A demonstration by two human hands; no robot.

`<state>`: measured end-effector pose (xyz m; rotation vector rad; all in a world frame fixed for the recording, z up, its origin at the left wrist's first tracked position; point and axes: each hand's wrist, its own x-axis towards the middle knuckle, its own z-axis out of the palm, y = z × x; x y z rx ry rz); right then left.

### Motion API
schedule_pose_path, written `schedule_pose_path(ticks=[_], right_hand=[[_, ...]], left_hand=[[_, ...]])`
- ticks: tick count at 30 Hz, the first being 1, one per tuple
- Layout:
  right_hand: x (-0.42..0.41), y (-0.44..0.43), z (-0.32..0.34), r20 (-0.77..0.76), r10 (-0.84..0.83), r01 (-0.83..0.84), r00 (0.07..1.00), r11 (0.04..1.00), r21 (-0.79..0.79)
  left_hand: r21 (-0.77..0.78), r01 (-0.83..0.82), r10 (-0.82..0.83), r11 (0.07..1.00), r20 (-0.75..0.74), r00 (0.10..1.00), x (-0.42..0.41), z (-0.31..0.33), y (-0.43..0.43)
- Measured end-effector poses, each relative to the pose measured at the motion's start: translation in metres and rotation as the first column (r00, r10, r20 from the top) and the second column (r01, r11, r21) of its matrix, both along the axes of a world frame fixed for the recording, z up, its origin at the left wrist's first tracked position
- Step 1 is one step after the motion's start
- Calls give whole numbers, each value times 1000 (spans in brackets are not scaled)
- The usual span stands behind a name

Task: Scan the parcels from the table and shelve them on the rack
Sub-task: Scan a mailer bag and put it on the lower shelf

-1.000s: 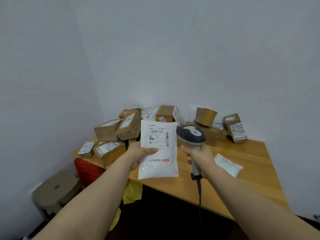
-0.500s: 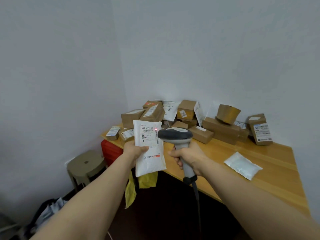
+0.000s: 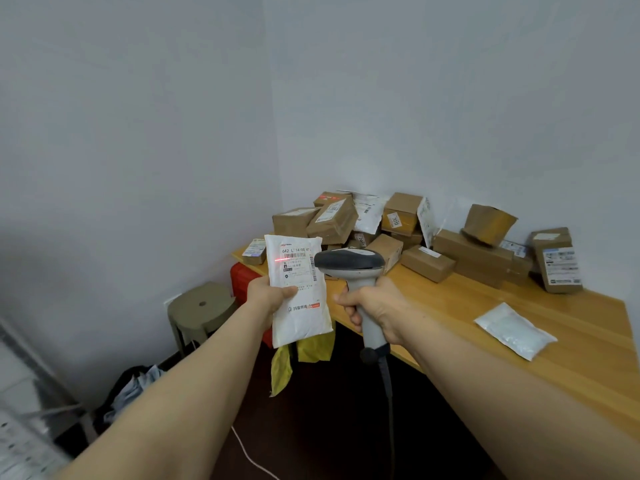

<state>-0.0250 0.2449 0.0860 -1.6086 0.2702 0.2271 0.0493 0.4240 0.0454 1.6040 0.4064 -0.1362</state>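
My left hand [image 3: 269, 298] grips a white mailer parcel [image 3: 298, 308] upright by its left edge, label facing me. A short red scan line glows on the label's upper left. My right hand [image 3: 377, 308] is wrapped round the handle of a grey barcode scanner [image 3: 349, 263], whose head points at the label from the right; its cable hangs down. Both are held in the air off the left end of the wooden table [image 3: 519, 344]. A pile of brown cardboard parcels [image 3: 408, 237] lies along the table's back by the wall. A flat white pouch [image 3: 514, 330] lies alone on the tabletop.
A drab round stool [image 3: 199, 311] stands by the left wall. A red crate [image 3: 244, 278] and yellow bags [image 3: 304, 355] sit under the table's left end. A dark bag with cloth [image 3: 131, 386] lies on the floor. A pale metal rack edge [image 3: 20, 403] shows at far left.
The view has turned left: table and pile have slid right, and the stool, floor bag and rack edge have come into sight. The red scan line now shows on the label.
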Motion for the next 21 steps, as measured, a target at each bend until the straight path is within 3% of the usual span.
schedule_pose_path(ticks=[11, 17, 21], right_hand=[[-14, 83, -3, -8, 50, -49, 999, 997, 54], [-21, 154, -26, -34, 14, -17, 999, 996, -90], [-35, 236, -55, -77, 88, -97, 993, 988, -123]], left_hand=[[-129, -58, 55, 990, -25, 998, -28, -15, 85], [-327, -115, 83, 938, -111, 990, -75, -32, 170], [-417, -126, 61, 900, -165, 984, -128, -53, 258]])
